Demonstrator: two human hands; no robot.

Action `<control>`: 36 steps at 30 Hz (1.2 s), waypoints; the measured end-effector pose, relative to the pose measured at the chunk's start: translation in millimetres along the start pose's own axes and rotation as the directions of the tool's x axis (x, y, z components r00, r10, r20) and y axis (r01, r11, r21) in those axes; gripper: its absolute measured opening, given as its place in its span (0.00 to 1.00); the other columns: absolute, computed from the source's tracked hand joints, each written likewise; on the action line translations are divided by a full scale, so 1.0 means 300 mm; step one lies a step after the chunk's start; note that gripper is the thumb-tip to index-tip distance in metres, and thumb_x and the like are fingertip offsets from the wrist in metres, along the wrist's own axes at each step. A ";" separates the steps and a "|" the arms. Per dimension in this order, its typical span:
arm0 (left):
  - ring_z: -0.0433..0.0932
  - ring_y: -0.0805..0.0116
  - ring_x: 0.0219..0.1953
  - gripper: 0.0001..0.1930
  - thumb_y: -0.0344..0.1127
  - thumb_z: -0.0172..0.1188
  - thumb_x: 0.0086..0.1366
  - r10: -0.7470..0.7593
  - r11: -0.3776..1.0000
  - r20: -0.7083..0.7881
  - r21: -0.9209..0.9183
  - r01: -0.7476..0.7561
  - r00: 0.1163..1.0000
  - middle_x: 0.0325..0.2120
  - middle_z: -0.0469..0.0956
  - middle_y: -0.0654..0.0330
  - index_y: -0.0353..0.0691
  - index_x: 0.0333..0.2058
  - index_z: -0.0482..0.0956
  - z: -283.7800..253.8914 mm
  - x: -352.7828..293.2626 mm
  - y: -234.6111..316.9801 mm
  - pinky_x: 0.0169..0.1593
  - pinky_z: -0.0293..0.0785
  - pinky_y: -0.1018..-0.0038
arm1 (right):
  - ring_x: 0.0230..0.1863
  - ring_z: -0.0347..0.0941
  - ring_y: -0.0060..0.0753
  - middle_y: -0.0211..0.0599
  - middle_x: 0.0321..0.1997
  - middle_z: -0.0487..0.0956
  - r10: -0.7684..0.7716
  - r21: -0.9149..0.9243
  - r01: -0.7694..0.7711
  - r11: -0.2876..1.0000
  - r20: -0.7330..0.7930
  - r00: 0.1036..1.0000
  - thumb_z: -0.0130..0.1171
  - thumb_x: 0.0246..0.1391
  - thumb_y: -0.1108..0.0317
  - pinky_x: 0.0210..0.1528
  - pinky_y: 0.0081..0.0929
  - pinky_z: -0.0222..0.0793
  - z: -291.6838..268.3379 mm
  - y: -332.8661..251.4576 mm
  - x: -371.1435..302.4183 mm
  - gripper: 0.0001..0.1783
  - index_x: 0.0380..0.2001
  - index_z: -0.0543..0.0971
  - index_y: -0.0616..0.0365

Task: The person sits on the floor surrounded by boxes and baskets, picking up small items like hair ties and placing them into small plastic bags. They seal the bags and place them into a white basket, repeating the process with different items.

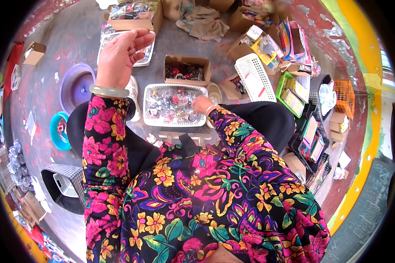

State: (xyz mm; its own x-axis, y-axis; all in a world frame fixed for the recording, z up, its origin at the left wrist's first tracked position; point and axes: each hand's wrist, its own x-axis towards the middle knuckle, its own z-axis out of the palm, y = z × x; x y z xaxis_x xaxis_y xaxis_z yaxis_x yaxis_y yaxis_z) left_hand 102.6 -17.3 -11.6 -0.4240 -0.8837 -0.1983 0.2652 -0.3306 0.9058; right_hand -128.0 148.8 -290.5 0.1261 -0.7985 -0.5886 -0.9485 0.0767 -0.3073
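Note:
My left hand (120, 55) is raised in front of me, fingers curled together; whether a small item sits between the fingertips is too small to tell. A pale green bangle (109, 91) circles that wrist. My right hand (202, 104) reaches down into a white slatted basket (150, 119) on the floor between my knees, touching the small clear-wrapped trinkets (171, 105) piled in it. Both arms wear bright flowered sleeves.
Behind the basket stands an open cardboard box (187, 70) of dark small parts. A purple basin (77, 85) and a teal bowl (59, 131) lie left. A white lattice tray (255, 78), a green crate (289, 92), an orange basket (344, 96) and several cartons crowd the right.

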 end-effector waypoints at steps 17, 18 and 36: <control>0.77 0.70 0.39 0.15 0.38 0.47 0.65 -0.040 0.999 -0.016 -0.027 0.039 0.999 0.36 0.78 0.54 0.33 0.42 0.73 0.091 0.026 -0.018 0.33 0.69 0.84 | 0.31 0.75 0.51 0.50 0.28 0.78 -0.155 -0.054 0.157 0.986 0.032 0.987 0.52 0.37 0.70 0.35 0.40 0.71 -0.188 -0.116 -0.071 0.09 0.22 0.79 0.63; 0.77 0.69 0.39 0.14 0.38 0.47 0.65 -0.029 0.999 0.002 -0.038 0.029 1.000 0.36 0.78 0.54 0.33 0.41 0.73 0.102 0.038 -0.023 0.33 0.69 0.83 | 0.30 0.74 0.52 0.50 0.27 0.78 -0.186 0.017 0.189 0.982 -0.123 0.975 0.51 0.40 0.68 0.35 0.41 0.70 -0.260 -0.135 -0.087 0.10 0.21 0.78 0.62; 0.77 0.74 0.33 0.10 0.40 0.48 0.65 -0.042 0.998 0.004 -0.041 0.042 0.999 0.30 0.79 0.58 0.42 0.28 0.72 0.182 0.046 -0.059 0.30 0.68 0.82 | 0.46 0.71 0.48 0.54 0.40 0.76 0.383 0.246 -0.295 0.923 -0.540 0.749 0.55 0.42 0.57 0.49 0.38 0.66 -0.393 0.634 -0.402 0.23 0.40 0.76 0.62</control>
State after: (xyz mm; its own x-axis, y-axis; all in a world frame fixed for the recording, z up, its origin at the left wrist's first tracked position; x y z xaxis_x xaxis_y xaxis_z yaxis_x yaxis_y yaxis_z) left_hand 44.8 -5.5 -9.9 -0.4382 -0.8677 -0.2348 0.2822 -0.3808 0.8805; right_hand -357.8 189.4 -189.8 -0.4261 -0.8913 -0.1548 -0.8416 0.4533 -0.2936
